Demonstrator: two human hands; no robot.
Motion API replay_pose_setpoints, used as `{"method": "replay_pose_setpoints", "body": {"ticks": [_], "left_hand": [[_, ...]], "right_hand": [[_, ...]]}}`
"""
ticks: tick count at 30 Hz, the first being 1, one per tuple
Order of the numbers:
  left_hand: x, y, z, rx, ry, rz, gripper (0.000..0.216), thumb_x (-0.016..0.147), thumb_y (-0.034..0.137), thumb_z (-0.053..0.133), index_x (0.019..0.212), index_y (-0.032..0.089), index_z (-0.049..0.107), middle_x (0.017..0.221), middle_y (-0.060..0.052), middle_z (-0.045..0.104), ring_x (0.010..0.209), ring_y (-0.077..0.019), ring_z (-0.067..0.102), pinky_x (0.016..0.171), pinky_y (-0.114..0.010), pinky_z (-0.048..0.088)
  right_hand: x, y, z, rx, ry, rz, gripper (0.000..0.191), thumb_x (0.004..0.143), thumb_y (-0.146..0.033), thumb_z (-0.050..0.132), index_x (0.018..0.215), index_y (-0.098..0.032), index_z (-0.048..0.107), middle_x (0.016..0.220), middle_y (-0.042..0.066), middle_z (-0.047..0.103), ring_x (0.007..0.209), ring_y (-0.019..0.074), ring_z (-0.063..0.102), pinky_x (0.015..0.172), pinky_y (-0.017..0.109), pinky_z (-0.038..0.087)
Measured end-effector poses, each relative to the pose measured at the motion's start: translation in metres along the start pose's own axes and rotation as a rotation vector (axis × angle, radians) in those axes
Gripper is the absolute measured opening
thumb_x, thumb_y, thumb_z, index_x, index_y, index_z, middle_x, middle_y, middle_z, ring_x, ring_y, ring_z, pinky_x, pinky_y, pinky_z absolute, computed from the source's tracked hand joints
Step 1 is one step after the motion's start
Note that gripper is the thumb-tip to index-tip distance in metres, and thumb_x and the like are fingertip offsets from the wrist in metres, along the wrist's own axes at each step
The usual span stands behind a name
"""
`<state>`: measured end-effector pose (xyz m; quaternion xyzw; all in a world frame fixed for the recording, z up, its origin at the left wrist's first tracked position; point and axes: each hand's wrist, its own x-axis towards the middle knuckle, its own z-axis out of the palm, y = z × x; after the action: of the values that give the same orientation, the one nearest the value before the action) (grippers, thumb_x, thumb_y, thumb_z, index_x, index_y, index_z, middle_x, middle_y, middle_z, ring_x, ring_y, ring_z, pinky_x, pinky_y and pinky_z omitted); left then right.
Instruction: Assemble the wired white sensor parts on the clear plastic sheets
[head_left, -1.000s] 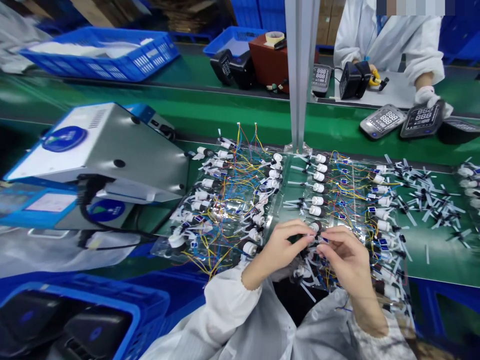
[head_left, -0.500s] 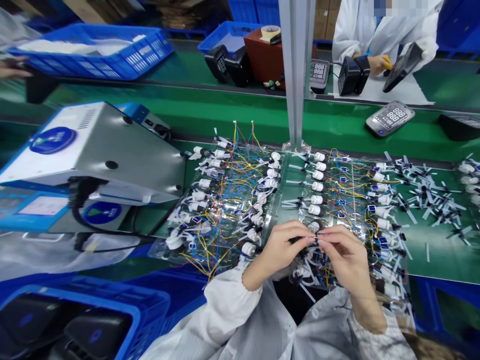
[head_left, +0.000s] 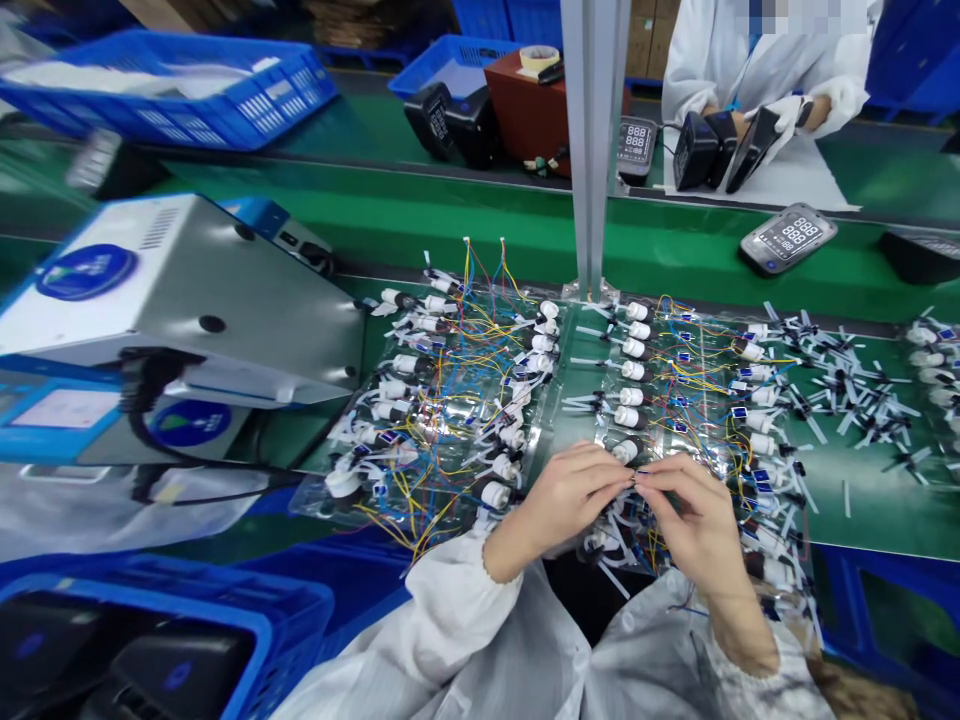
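My left hand [head_left: 581, 495] and my right hand [head_left: 686, 505] meet fingertip to fingertip over the right-hand group of parts. Both are closed in a pinch on something small and dark that the fingers mostly hide. Just beyond the fingertips lies a small white cylindrical part with a black end [head_left: 624, 450], one of a column of such parts. Thin coloured wires [head_left: 679, 365] run between this column and another one [head_left: 761, 395] on the right. White tubing pieces [head_left: 615, 580] poke out below my hands.
Another wired group [head_left: 442, 400] lies left. A grey-blue machine [head_left: 255, 310] stands beyond it. Loose black-and-white tube pieces [head_left: 855, 385] are heaped right. A metal post [head_left: 589, 150] rises in front. Across the green belt [head_left: 495, 220], a co-worker [head_left: 765, 70] handles dark display units.
My hands stay almost in place, still pinched together. The co-worker has lowered a dark unit towards the white sheet. A display unit on the belt has shifted right, and another appears at left.
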<state>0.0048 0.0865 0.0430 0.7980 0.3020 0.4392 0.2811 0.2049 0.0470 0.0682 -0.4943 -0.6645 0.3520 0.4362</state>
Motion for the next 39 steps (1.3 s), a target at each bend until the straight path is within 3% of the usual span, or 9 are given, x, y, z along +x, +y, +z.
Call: {"method": "replay_pose_setpoints", "body": {"ticks": [6,16,39], "left_hand": [[0.003,0.006,-0.003,-0.184,0.065,-0.148,0.011,0.094,0.017,0.072,0.102,0.019,0.079,0.098,-0.009,0.077,0.089,-0.0177,0.074,0.080,-0.030,0.061],[-0.002,0.000,0.006,-0.342,0.182,-0.174,0.017,0.086,0.006,0.078,0.096,0.019,0.080,0.084,-0.007,0.079,0.082,-0.0178,0.071,0.076,-0.032,0.058],[0.000,0.001,0.006,-0.362,0.157,-0.127,0.010,0.089,0.010,0.076,0.090,0.019,0.081,0.081,-0.008,0.080,0.078,-0.0180,0.073,0.071,-0.032,0.061]], "right_hand": [[-0.006,0.001,0.003,0.072,0.058,0.073,0.012,0.094,-0.016,0.070,0.097,-0.027,0.074,0.099,0.003,0.073,0.092,0.0177,0.070,0.077,0.030,0.055],[-0.010,0.010,0.007,0.103,0.077,0.083,0.010,0.094,-0.016,0.070,0.092,-0.026,0.073,0.101,0.004,0.073,0.091,0.0186,0.070,0.076,0.032,0.055],[-0.008,0.014,0.006,0.189,0.002,0.110,0.007,0.093,-0.019,0.072,0.091,-0.025,0.074,0.096,0.004,0.071,0.085,0.0173,0.070,0.072,0.030,0.055]]}}
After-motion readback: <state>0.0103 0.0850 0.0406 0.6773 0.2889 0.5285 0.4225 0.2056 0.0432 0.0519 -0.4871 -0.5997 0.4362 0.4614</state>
